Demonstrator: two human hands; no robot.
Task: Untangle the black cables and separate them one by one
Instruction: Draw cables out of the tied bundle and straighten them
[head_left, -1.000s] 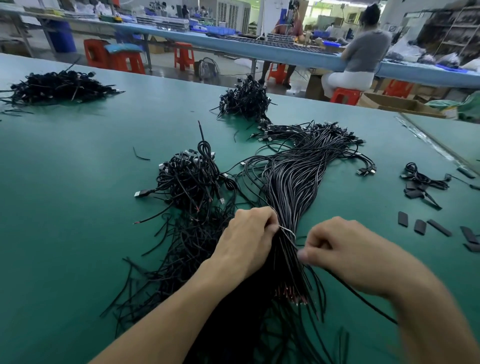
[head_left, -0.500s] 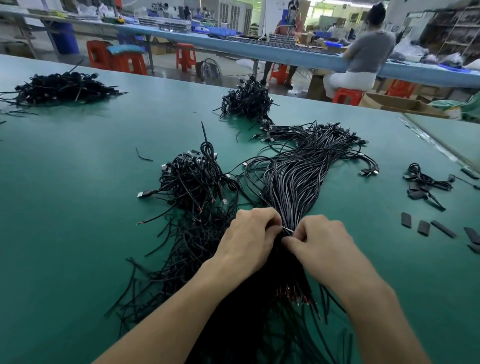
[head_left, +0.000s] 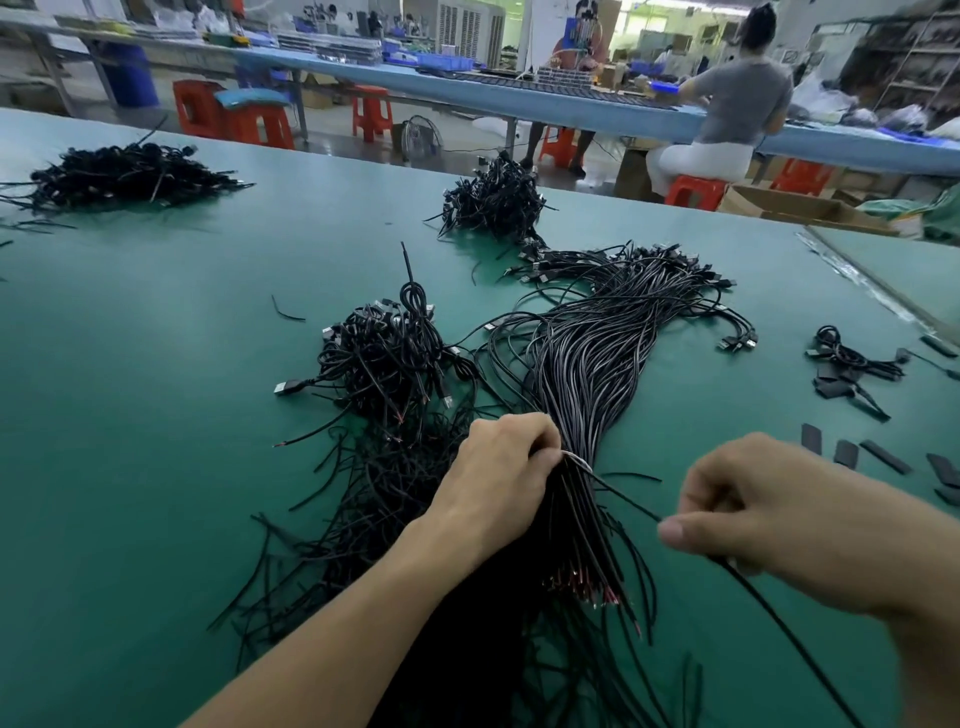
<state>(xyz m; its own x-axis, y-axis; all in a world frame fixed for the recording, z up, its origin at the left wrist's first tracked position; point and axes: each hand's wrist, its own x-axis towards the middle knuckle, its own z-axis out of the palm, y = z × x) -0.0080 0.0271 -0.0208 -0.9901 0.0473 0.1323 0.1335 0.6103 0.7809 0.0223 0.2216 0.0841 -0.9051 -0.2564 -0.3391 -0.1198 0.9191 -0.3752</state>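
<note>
While left hand (head_left: 501, 467) grips bundle (head_left: 587, 374), right hand (head_left: 758, 514) pinches cable (head_left: 789, 645) beside it.

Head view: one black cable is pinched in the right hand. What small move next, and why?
Probably draw the cable rightward, clear of the bundle: the right hand pinches it, it leads into the bundle, and the left hand grips the bundle.

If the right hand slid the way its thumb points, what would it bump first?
The right hand would probably hit the tied cable bundle that the left hand grips; depth is unclear.
</note>
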